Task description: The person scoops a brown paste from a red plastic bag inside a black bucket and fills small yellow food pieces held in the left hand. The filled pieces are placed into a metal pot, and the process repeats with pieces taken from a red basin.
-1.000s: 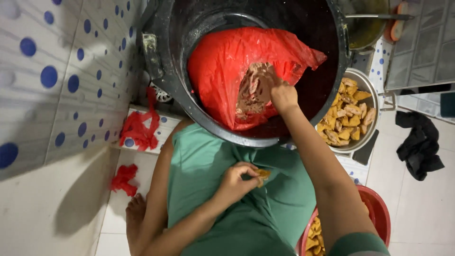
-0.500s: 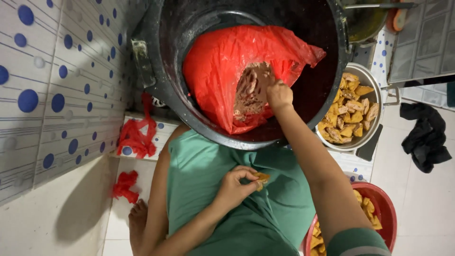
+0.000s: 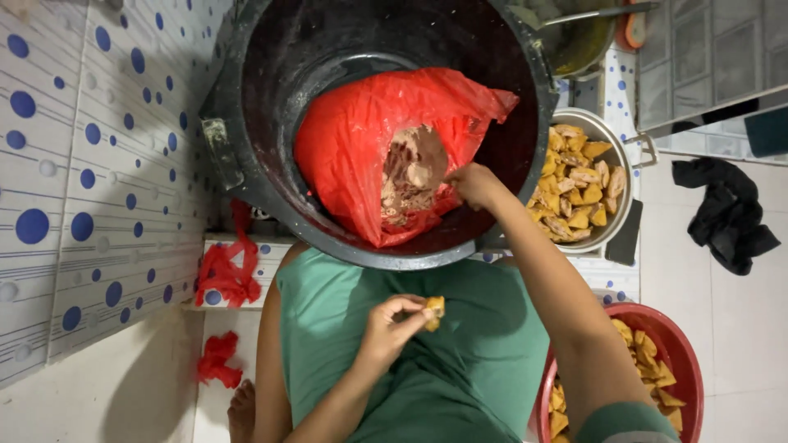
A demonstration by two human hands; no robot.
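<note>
My left hand [image 3: 392,324] pinches a small yellow fried piece [image 3: 434,307] by its fingertips, above my green-clad lap [image 3: 460,361]. My right hand [image 3: 474,184] reaches into a big black pot [image 3: 246,139], where a red plastic bag [image 3: 345,148] lies open. Its curled fingers are at the edge of the brown minced filling [image 3: 410,172] inside the bag, and the fingertips are partly hidden in it.
A metal bowl [image 3: 617,139] of yellow fried pieces stands right of the pot. A red basin [image 3: 681,344] with more pieces sits at the lower right. Red plastic scraps [image 3: 226,275] lie by the dotted tile wall [image 3: 90,164]. A black cloth [image 3: 726,213] lies on the floor.
My left hand has lifted the yellow piece slightly and turned it in its fingertips. My right hand stays at the filling in the red bag.
</note>
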